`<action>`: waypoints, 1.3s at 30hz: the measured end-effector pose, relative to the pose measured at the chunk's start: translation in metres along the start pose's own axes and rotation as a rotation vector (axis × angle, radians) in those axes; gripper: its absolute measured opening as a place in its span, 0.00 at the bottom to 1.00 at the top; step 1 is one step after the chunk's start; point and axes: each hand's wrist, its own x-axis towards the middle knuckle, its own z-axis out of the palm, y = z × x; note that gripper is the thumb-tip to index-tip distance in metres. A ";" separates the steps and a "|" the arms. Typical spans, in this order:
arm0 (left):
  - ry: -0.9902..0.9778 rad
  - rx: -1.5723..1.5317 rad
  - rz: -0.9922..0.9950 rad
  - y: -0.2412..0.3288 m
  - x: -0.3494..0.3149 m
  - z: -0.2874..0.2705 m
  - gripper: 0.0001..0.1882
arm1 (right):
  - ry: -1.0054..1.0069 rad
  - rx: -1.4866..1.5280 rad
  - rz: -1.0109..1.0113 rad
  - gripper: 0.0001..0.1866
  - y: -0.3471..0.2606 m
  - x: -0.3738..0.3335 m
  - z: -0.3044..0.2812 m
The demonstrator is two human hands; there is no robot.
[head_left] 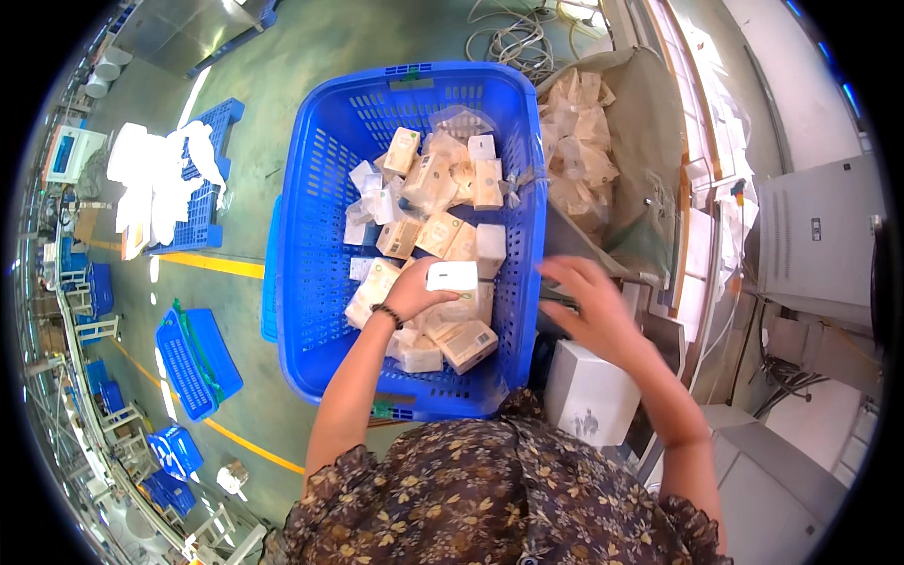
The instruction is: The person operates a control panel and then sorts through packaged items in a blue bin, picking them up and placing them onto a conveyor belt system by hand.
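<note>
My left hand (411, 290), with a dark beaded bracelet at its wrist, is closed on a small block-shaped pack (453, 275) whose white end faces up. It is inside a big blue plastic basket (325, 99) with slotted walls. Below and around that hand lie several cream and white packs (468, 345), jumbled together, some in loose clear film. My right hand (591, 309) is over the basket's right rim, a little blurred, thumb and fingers apart and nothing between them. What lies under the top packs is hidden.
Right of the basket, a large grey-green sack (650, 141) holds crumpled clear wrappers (579, 132). A white box (590, 394) stands close to my right forearm. Coiled cables (516, 47) lie beyond the basket. Blue crates (198, 363) and a blue pallet (202, 212) are on the floor at left.
</note>
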 end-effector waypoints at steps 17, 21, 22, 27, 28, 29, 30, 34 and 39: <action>0.981 -0.194 0.253 0.084 -0.172 0.078 0.19 | 0.140 -0.028 -0.216 0.21 -0.115 -0.019 0.102; 0.975 -0.214 0.180 0.068 -0.172 0.085 0.21 | 0.066 -0.062 -0.210 0.22 -0.106 -0.031 0.107; 0.909 -0.212 0.163 0.060 -0.169 0.088 0.21 | 0.045 -0.067 -0.198 0.22 -0.106 -0.034 0.106; 0.730 0.009 0.329 0.071 -0.175 0.077 0.22 | 0.169 -0.416 -0.419 0.17 -0.119 -0.024 0.078; 0.676 -0.088 0.315 0.073 -0.175 0.080 0.22 | 0.271 -0.506 -0.646 0.15 -0.115 -0.022 0.077; 0.621 -0.175 0.300 0.073 -0.178 0.080 0.22 | 0.201 -0.521 -0.675 0.12 -0.118 -0.025 0.084; 0.565 -0.261 0.285 0.074 -0.178 0.080 0.23 | 0.090 -0.532 -0.739 0.13 -0.118 -0.032 0.081; 0.294 -0.857 0.206 0.112 -0.186 0.087 0.23 | 0.036 -0.346 -0.975 0.19 -0.114 -0.050 0.067; 0.156 -0.843 0.760 0.109 -0.149 0.115 0.22 | 0.260 0.295 -1.045 0.20 -0.172 -0.044 0.036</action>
